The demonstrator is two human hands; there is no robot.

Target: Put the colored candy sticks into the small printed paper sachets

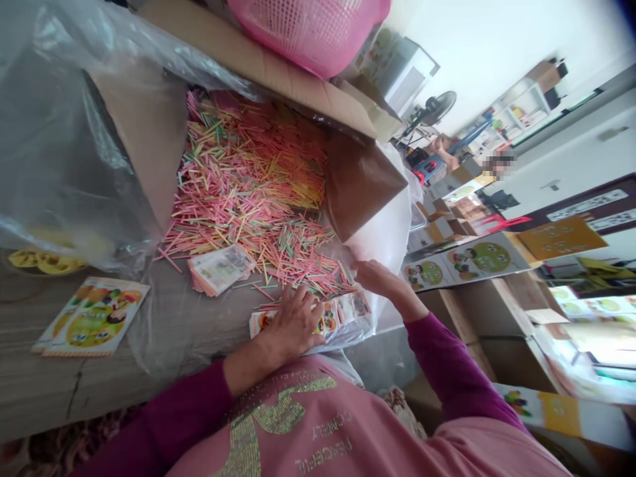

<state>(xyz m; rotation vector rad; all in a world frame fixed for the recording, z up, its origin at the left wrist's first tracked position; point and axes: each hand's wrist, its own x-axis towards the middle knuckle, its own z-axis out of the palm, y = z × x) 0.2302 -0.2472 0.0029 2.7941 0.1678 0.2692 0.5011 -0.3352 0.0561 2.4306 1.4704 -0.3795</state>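
My left hand (293, 324) lies palm down across a printed packet (328, 319) at the table's near edge, its fingers stretched out over it. The packet's right end has a clear window. My right hand (378, 278) is closed just above that end, beside clear plastic; what its fingers hold, if anything, is hidden. Beyond both hands spreads a large heap of thin pink, yellow and green sticks (248, 179). A small stack of packets (221, 268) rests at the heap's near edge. More printed packets (94, 318) lie flat at left.
An open cardboard box (365, 182) lined with plastic surrounds the heap. Behind it stands a pink basket (313, 33). Clear plastic sheeting (74, 152) covers the left side. Printed cartons (467, 262) stand at right. A person (444, 156) and a fan (440, 106) are farther back.
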